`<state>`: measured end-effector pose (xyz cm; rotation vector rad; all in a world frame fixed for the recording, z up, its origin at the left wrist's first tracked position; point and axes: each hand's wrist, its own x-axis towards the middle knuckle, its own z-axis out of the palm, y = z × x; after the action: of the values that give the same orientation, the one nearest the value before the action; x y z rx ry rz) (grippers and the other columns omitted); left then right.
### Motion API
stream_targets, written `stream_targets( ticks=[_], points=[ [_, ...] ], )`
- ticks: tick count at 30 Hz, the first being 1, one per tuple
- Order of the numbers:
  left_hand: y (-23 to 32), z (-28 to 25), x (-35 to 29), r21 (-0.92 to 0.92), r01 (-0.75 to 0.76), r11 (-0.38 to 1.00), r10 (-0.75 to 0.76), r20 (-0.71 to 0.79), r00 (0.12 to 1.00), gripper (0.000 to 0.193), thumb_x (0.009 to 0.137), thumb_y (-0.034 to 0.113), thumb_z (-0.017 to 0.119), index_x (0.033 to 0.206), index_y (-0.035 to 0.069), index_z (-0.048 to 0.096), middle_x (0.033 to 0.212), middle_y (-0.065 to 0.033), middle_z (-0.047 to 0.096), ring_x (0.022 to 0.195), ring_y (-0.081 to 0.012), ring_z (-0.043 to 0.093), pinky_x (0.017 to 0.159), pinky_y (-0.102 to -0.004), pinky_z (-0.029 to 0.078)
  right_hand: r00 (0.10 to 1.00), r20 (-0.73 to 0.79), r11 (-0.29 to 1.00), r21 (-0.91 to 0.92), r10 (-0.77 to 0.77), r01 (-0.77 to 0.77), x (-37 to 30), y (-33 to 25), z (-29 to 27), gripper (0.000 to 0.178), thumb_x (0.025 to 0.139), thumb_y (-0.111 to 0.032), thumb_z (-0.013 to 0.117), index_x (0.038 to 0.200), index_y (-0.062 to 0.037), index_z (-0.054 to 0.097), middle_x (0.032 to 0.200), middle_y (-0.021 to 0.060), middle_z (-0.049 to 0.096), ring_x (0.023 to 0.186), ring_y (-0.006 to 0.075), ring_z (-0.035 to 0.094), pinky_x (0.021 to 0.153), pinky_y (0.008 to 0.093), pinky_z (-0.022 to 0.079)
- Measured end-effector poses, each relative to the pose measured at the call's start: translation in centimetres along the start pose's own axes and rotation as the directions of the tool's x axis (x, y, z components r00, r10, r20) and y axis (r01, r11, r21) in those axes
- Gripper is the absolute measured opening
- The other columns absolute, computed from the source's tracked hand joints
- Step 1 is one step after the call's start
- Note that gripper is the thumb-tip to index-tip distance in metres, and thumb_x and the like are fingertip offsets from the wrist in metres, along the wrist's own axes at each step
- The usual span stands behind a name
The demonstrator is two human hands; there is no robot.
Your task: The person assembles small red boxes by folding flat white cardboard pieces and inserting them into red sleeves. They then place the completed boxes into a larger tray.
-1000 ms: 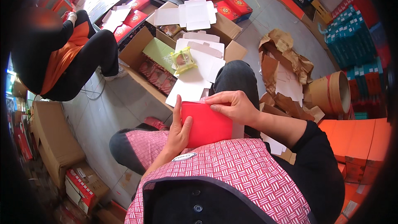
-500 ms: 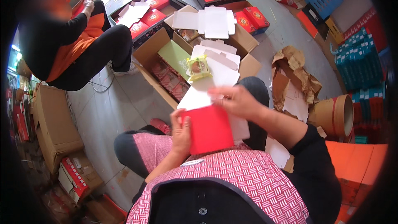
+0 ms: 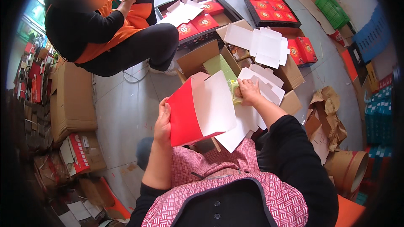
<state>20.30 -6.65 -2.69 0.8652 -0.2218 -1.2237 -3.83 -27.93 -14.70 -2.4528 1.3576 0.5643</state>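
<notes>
My left hand (image 3: 163, 122) is closed on a red paperboard box (image 3: 181, 113), held tilted over my lap with its white inside showing and a flap standing out. My right hand (image 3: 249, 92) is closed on a small yellow-green openwork holder (image 3: 234, 87) with something round and brown inside. The box's open flap hides part of that holder. Beneath my right hand lie flat white carton blanks (image 3: 248, 115), spread over an open brown carton (image 3: 195, 61). A pale green sheet (image 3: 221, 65) shows inside that carton.
Ahead, a black tray (image 3: 290, 17) holds red printed boxes, with another tray (image 3: 185, 38) left of it. At the left sits a co-worker (image 3: 126, 38) with a red item in hand. Crumpled brown paper (image 3: 330, 117) and a cardboard drum (image 3: 347, 168) are at the right.
The red box has opened out and tilted, showing its white inside. My right hand has moved from beside the box to the yellow-green holder and closed on it. The view has shifted left.
</notes>
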Motion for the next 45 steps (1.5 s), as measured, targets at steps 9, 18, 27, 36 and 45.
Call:
stream_targets(
  ticks=[9,18,27,36,45],
  points=[
    [-0.9,0.2,1.0,0.094,-0.164,0.982,0.16,0.041,0.986,0.022,0.101,0.024,0.041,0.118,0.01,0.039,0.114,-0.0078,0.052,0.106,-0.0166,0.055,0.09,-0.0319,0.051,0.517,-0.769,0.62,0.206,-0.375,0.757,-12.2,-3.0,-20.6,0.085,0.058,-0.011,0.076,0.135,-0.0027,0.04,0.119,0.0174,0.049,0.111,0.0336,0.05,0.096,0.0381,0.042],
    [-0.6,1.6,-1.1,-0.004,-0.127,0.992,0.126,0.187,0.974,0.029,0.1,0.026,0.043,0.123,0.009,0.038,0.119,-0.0095,0.052,0.108,-0.0194,0.056,0.09,-0.0347,0.052,0.573,-0.136,0.587,-0.119,-0.808,0.801,-21.4,-6.0,-27.5,0.08,0.056,-0.001,0.073,0.132,-0.0085,0.049,0.128,0.0134,0.05,0.123,0.0345,0.043,0.105,0.0409,0.037],
    [-1.8,2.2,-5.9,-0.198,0.092,0.976,-0.023,0.324,0.946,0.024,0.1,0.024,0.041,0.12,0.01,0.039,0.12,-0.0109,0.052,0.112,-0.0228,0.055,0.093,-0.0396,0.051,0.479,0.301,0.519,0.067,-0.825,0.852,-26.9,-10.4,-28.8,0.055,0.068,0.015,0.059,0.117,-0.0108,0.064,0.128,0.0054,0.058,0.131,0.0305,0.04,0.116,0.0397,0.024],
    [-4.6,3.1,-7.1,-0.167,0.113,0.98,-0.044,0.367,0.929,0.03,0.1,0.026,0.042,0.123,0.008,0.036,0.122,-0.0124,0.05,0.111,-0.0242,0.055,0.094,-0.0421,0.05,0.434,-0.413,0.342,0.279,-0.801,0.897,-28.0,-7.1,-25.0,0.025,0.072,0.009,0.063,0.093,-0.0035,0.07,0.11,0.0126,0.065,0.111,0.0288,0.058,0.096,0.0387,0.043],
    [-7.2,8.3,-11.4,-0.161,-0.183,0.97,0.202,0.114,0.973,0.02,0.097,0.017,0.051,0.112,0.014,0.04,0.108,-0.0099,0.056,0.097,-0.0181,0.057,0.078,-0.0322,0.052,0.594,-0.7,0.115,0.68,0.396,0.724,-31.6,-8.1,-5.3,0.063,0.091,-0.014,0.059,0.143,-0.004,0.024,0.128,0.0117,0.044,0.111,0.0176,0.05,0.093,0.0298,0.043]
  ],
)
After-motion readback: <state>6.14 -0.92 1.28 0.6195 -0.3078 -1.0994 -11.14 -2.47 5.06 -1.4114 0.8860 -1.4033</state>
